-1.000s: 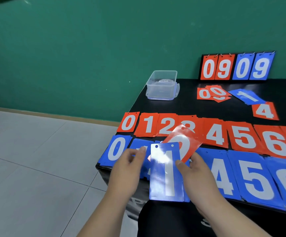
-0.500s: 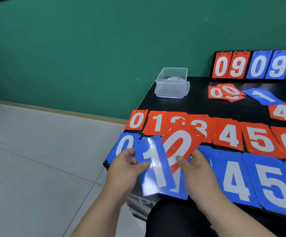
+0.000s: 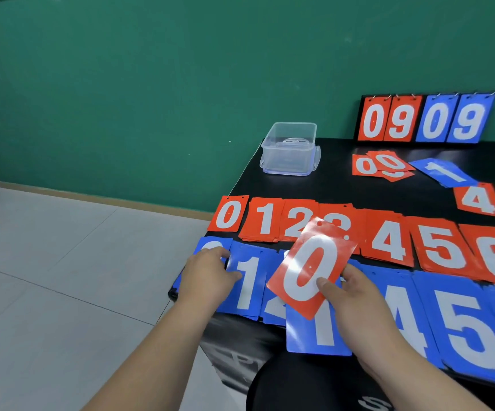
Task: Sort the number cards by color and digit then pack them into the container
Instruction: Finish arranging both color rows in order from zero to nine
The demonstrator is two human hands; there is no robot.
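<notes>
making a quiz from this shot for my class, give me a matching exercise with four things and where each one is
Things:
1. clear container
2. tilted red 0 card
3. loose red 4 card
4. left hand

Places:
a. pinched by the right hand
b. resting on the blue piles, near left
c. at the far left edge of the table
d. alone behind the red row, far right

Pairs: 1-c, 2-a, 3-d, 4-b
</notes>
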